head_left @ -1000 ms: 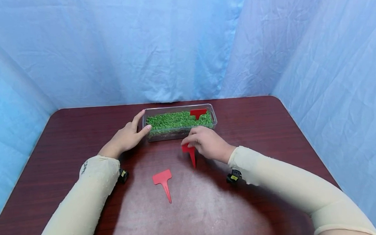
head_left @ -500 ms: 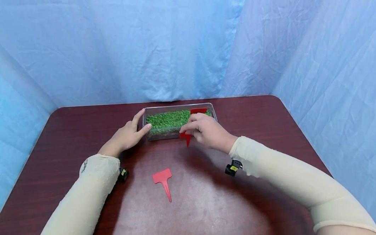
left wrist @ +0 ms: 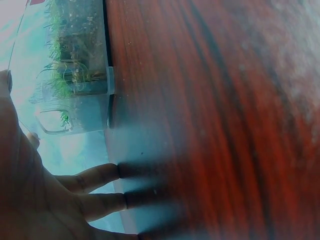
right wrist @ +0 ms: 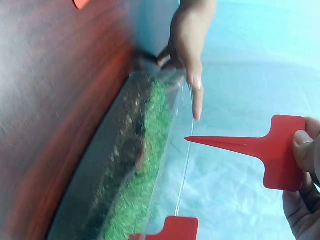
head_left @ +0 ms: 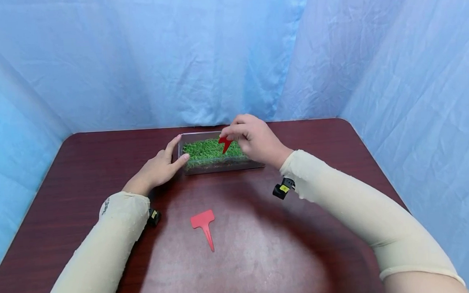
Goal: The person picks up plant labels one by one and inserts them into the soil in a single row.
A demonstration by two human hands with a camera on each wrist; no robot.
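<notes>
Right hand [head_left: 258,141] raised over the clear plastic tray [head_left: 255,165], thumb and fingers pinching the flat head of a red T-shaped plant marker [head_left: 225,143], spike aimed down at the artificial grass [head_left: 207,150]. Left hand [head_left: 158,169] laid against the tray's left end, fingers straight and relaxed, gripping nothing. Seen only from the right wrist: a second red marker [right wrist: 172,228] already standing in the turf (hidden behind the right hand in the head view). Seen only from the head: a third marker [head_left: 204,225] lying flat on the glossy dark-red wood-grain surface [head_left: 80,172]. Left wrist view blurred; transparent tray corner and fingertips [left wrist: 102,172] on the surface.
</notes>
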